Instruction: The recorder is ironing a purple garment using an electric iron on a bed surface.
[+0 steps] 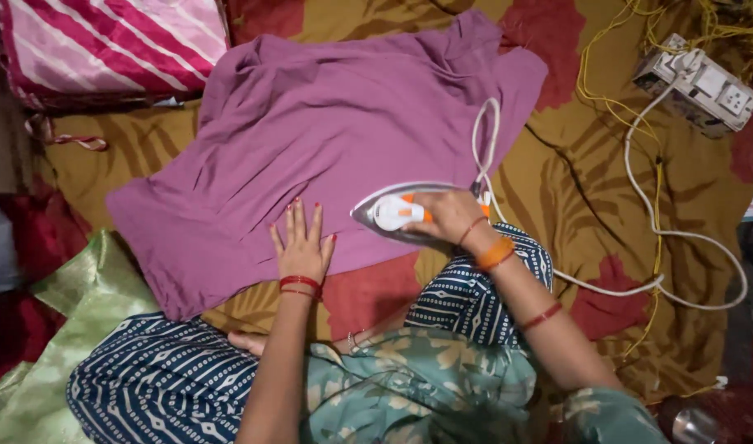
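Blue patterned knees [158,382] sit closest. Her left hand [301,247] lies flat, fingers spread, on the purple cloth top [310,131] spread over the brown flowered bedsheet [590,189]. Her right hand [446,215] is wrapped around the white and orange iron [397,214] at the top's near edge. Many wrinkles are left, so the pressing looks far from finished.

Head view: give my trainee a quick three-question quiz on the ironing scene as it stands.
1. True or false: the iron rests on the purple garment.
2. Which of the hands grips the iron's handle?
3. The left hand is: A) lifting the cord, B) flat on the garment, C) on the socket box.

Key:
1. True.
2. The right hand.
3. B. The white cord runs to the socket box.
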